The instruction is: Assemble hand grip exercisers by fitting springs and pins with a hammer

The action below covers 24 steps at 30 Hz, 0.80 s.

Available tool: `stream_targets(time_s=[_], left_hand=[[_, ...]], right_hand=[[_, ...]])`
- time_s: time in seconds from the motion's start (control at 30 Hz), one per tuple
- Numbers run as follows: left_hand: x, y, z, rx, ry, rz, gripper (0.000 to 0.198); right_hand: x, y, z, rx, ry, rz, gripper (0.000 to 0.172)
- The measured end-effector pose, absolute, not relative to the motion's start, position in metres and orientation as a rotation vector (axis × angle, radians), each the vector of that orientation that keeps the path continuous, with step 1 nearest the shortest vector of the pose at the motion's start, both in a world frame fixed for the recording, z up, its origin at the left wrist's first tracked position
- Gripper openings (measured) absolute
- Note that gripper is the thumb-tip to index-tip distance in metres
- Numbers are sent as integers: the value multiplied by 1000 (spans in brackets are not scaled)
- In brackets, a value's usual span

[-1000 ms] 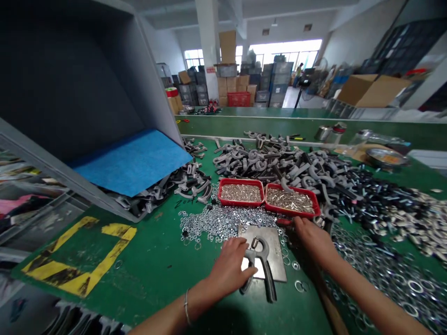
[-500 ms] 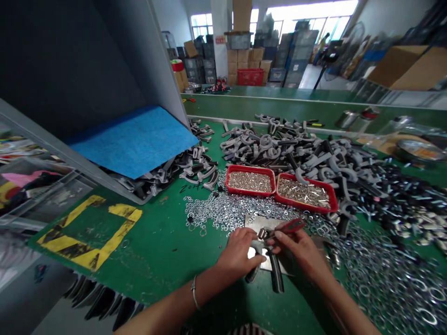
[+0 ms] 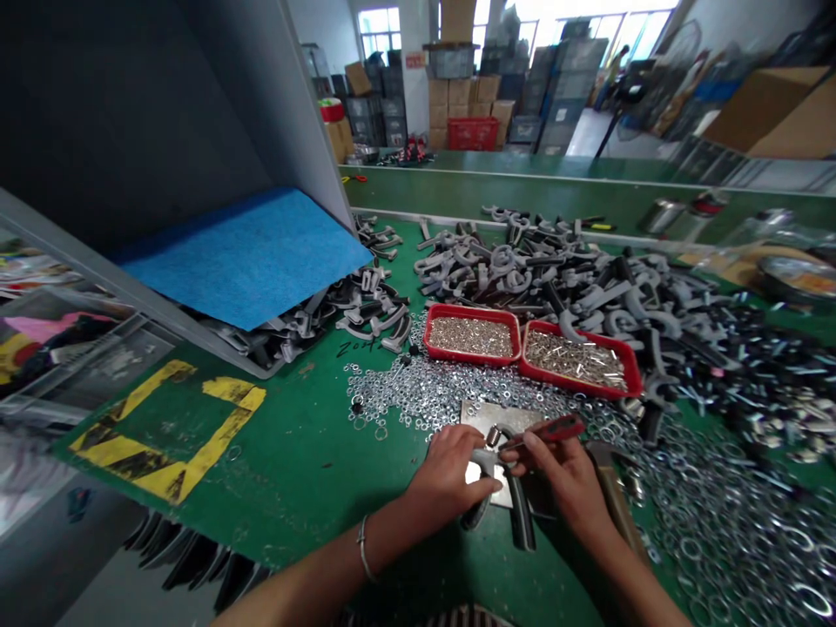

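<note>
My left hand (image 3: 444, 475) grips a plier-like tool with a grey metal head and two black-gripped handles (image 3: 521, 514). Its handles point toward me, spread apart, over a flat metal plate (image 3: 476, 412). At the tool's head shows a small shiny coil, apparently a spring (image 3: 493, 435). In my right hand (image 3: 568, 475) is a slim red-handled tool (image 3: 558, 428), its thin end close to the spring and head. Fingers hide the exact contact. A hammer with a wooden handle (image 3: 617, 501) lies beside my right wrist.
Two red trays of small metal parts, left (image 3: 474, 355) and right (image 3: 578, 383), stand beyond the plate. Loose nuts and rings (image 3: 418, 392) surround them. Grey-black tool parts (image 3: 522, 270) are heaped behind. A grey cabinet with a blue sheet (image 3: 248, 261) stands left.
The view has shifted slightly, and more of the hammer's handle shows beside my right wrist. Both hands keep their holds, with the red-handled tool still at the tool's head.
</note>
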<state>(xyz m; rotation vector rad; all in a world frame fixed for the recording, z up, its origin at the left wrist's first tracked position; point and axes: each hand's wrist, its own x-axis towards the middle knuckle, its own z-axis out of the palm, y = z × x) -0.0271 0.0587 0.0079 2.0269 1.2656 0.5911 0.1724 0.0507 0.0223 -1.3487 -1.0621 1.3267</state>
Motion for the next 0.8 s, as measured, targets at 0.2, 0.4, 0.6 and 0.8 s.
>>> stream_targets(time_s=[0.2, 0.4, 0.6, 0.8], left_hand=[[-29, 58, 4, 2044, 1254, 641, 46], [-29, 56, 6, 2044, 1258, 669, 47], [-30, 55, 3, 2065, 1235, 681, 49], [-29, 60, 10, 2028, 1233, 568, 45]], right_hand=[[169, 44, 27, -1359, -1101, 1285, 29], [166, 44, 31, -1358, -1075, 1320, 28], [166, 37, 30, -1464, -1337, 1155, 24], [163, 62, 48, -1433, -1425, 1246, 24]])
